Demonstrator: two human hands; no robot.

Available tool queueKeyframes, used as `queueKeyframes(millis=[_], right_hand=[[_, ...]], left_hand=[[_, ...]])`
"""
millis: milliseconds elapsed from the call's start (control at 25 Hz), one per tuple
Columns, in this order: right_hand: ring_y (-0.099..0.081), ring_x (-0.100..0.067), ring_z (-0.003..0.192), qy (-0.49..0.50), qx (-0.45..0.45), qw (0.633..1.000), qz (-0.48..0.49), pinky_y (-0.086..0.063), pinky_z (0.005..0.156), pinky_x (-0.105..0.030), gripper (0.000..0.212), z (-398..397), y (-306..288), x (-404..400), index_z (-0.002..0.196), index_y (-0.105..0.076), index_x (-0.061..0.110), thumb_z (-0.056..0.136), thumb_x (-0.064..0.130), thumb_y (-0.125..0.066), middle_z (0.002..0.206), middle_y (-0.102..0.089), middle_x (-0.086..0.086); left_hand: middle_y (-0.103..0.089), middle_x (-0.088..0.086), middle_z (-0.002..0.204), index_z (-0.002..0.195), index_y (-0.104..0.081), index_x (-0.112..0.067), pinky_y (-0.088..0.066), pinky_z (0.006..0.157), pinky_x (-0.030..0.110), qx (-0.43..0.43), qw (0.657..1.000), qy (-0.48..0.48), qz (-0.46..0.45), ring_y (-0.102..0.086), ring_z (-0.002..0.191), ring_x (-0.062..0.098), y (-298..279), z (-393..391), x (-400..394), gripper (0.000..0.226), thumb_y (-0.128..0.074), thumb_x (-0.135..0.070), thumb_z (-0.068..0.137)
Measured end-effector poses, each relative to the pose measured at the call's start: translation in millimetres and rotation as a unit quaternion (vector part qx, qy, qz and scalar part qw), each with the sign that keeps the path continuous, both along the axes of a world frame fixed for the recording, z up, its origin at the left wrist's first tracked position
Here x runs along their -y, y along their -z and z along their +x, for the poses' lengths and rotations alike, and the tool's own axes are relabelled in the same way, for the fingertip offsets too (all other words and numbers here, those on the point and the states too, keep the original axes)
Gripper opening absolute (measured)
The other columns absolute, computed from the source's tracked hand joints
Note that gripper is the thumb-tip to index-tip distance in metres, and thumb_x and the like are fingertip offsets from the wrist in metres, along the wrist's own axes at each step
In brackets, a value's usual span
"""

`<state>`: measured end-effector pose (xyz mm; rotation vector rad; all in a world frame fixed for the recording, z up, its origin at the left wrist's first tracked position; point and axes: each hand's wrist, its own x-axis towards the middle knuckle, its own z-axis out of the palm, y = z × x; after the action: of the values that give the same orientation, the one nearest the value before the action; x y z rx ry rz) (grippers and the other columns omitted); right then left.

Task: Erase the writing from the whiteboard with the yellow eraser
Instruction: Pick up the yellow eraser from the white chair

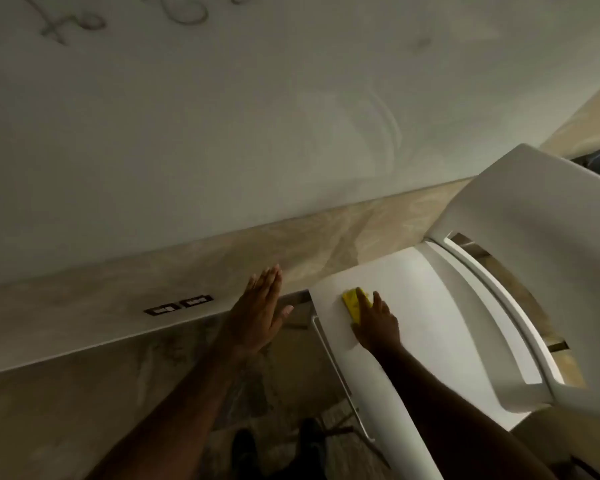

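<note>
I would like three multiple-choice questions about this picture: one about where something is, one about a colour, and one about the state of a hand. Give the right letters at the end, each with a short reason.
1. Where does the eraser lie?
A. on the white chair seat
B. on the floor
C. against the whiteboard

2. What colour is the eraser?
A. blue
B. yellow
C. red

3. How is the left hand?
A. closed round a marker
B. open, fingers straight, holding nothing
C. pressed flat on the chair seat

Answers:
1 A, the eraser rests on the seat under the fingers of the right hand, well below the whiteboard.
2 B, its visible part is bright yellow against the white seat.
3 B, the fingers are stretched out beside the seat and nothing is in them.
</note>
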<state>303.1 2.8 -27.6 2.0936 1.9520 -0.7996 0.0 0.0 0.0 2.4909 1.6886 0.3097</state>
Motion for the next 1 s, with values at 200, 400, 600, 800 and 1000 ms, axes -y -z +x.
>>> queueKeyframes(millis=[200,400,600,800,1000], right_hand=[[-0.048,-0.032,0.119,0.041,-0.003,0.999,0.005,-0.052,0.093,-0.048,0.084,1,17,6,0.165,0.0,0.035,0.103,0.027,-0.056,0.145,-0.039,-0.011],[-0.05,-0.026,0.111,0.058,-0.038,0.996,0.051,-0.052,0.082,-0.038,0.095,-10,1,12,0.163,0.009,0.038,0.102,0.028,-0.062,0.14,-0.039,-0.007],[-0.056,-0.021,0.11,0.035,-0.001,0.99,0.138,-0.056,0.08,-0.031,0.094,-30,-40,7,0.165,-0.004,0.02,0.098,0.029,-0.068,0.142,-0.048,-0.006],[-0.059,-0.023,0.101,0.006,0.003,0.971,0.239,-0.048,0.069,-0.031,0.067,-74,-108,-12,0.148,-0.035,0.018,0.087,0.015,-0.065,0.131,-0.057,-0.004],[-0.064,-0.03,0.092,-0.052,-0.043,0.932,0.357,-0.054,0.059,-0.041,0.084,-126,-200,-54,0.138,-0.04,0.021,0.068,0.026,-0.086,0.12,-0.059,-0.003]], left_hand=[[-0.035,0.02,0.173,0.166,-0.033,0.001,-0.024,0.133,0.047,-0.03,0.999,0.008,0.034,-0.037,0.159,0.035,14,-9,16,0.079,-0.023,-0.06,0.115],[-0.032,0.018,0.175,0.167,-0.031,-0.001,-0.027,0.132,0.047,-0.054,0.998,0.0,0.04,-0.034,0.16,0.034,-13,-32,8,0.08,-0.02,-0.06,0.114],[-0.027,0.017,0.177,0.168,-0.029,-0.001,-0.027,0.133,0.049,-0.072,0.996,0.005,0.056,-0.029,0.163,0.034,-75,-63,-14,0.079,-0.019,-0.059,0.114],[-0.023,0.017,0.178,0.169,-0.028,-0.001,-0.007,0.135,0.043,-0.095,0.983,-0.014,0.157,-0.028,0.163,0.035,-152,-110,-33,0.076,-0.034,-0.053,0.114],[-0.019,0.015,0.18,0.17,-0.025,-0.002,-0.016,0.134,0.044,-0.093,0.963,-0.044,0.248,-0.025,0.165,0.032,-246,-162,-49,0.079,-0.044,-0.052,0.112]])
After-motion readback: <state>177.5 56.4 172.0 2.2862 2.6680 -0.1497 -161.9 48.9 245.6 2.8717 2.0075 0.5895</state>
